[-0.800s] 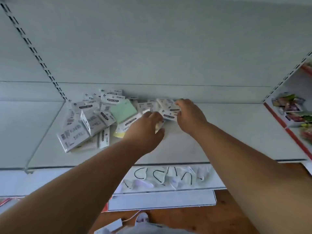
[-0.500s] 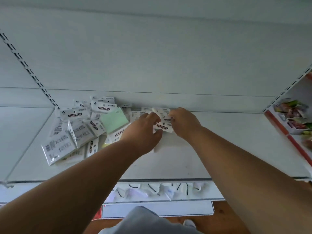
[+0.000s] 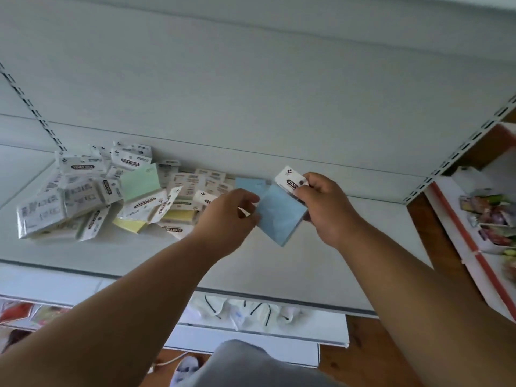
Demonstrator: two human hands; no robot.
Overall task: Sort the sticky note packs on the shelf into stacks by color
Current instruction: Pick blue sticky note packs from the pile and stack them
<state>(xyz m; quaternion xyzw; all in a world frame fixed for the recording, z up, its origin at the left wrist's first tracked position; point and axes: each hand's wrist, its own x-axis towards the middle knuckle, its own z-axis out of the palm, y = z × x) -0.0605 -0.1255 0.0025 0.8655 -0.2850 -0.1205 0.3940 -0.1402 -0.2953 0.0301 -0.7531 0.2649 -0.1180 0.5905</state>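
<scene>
The right hand (image 3: 324, 208) is covering part of the blue pack's (image 3: 280, 216) white header, so only "STICK" is showing there. The pack is sitting at centre frame above the shelf (image 3: 335, 261), right fingers gripping its header, left hand (image 3: 231, 216) pinching its left edge. Left of centre, the pile (image 3: 111, 191) is lying jumbled; several labels are reading "STICKY NOTE", others blurring. A green pack (image 3: 141, 181) is lying on top.
</scene>
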